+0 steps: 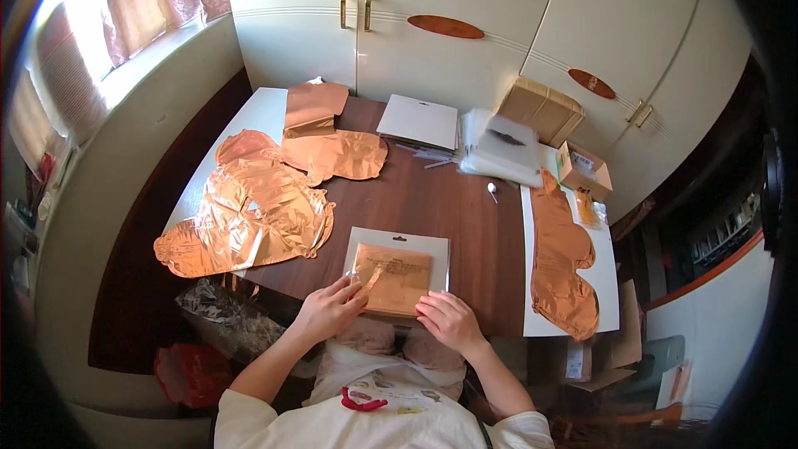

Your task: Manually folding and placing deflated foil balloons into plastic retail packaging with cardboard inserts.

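At the table's near edge lies a folded copper-coloured foil balloon with faint print, on a white hanging card that seems to be inside a clear sleeve. My left hand is at the lower left of this pack, its fingertips drawn together beside a narrow copper strip; what lies between them is partly hidden. At the lower right edge, the fingers of my right hand press together on the pack.
Spread copper foil balloons cover the table's left, and another foil balloon lies right. Farther back are white cards, clear sleeves, a cardboard box, a small open box and a small white item. Cabinets stand behind.
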A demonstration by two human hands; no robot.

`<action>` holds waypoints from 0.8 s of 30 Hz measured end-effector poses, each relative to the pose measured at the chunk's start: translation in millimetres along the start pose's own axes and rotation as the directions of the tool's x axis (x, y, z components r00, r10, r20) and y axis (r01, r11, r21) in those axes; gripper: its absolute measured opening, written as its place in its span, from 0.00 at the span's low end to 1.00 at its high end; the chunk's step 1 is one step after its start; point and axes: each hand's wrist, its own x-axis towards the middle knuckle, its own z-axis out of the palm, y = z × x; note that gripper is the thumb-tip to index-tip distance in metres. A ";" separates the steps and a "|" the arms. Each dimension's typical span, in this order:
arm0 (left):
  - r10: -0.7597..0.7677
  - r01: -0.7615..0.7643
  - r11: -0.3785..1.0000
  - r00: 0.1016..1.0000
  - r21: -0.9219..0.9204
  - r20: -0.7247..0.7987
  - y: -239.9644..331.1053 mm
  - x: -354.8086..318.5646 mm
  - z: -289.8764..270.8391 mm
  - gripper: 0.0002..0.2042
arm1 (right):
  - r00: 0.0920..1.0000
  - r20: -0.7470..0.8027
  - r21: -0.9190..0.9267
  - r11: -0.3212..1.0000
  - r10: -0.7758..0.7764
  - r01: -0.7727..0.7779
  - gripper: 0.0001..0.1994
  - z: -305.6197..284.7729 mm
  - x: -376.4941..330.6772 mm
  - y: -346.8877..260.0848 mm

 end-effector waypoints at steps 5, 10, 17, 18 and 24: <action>0.082 -0.071 0.978 0.995 0.195 -0.051 4.9 11.2 1.9 0.12 | 0.998 -0.021 -0.085 0.995 -0.062 0.060 0.11 -5.6 6.9 5.4; 0.115 -0.111 0.966 0.993 0.233 -0.003 4.0 27.7 2.7 0.13 | 0.997 -0.050 0.002 0.998 -0.059 0.059 0.10 -14.2 20.3 25.4; 0.208 -0.225 0.906 0.974 0.358 0.085 -10.2 64.9 -6.5 0.11 | 0.999 -0.029 0.158 0.987 0.014 -0.009 0.05 -41.6 57.7 55.4; 0.206 -0.222 0.904 0.975 0.364 0.083 -13.1 69.3 -8.7 0.11 | 1.000 0.006 0.208 0.978 0.004 -0.005 0.06 -46.5 64.6 59.7; 0.126 -0.175 0.938 0.977 0.299 0.174 -20.2 108.4 -41.4 0.12 | 0.903 -0.059 0.071 0.904 0.425 -0.421 0.07 -39.2 99.6 182.5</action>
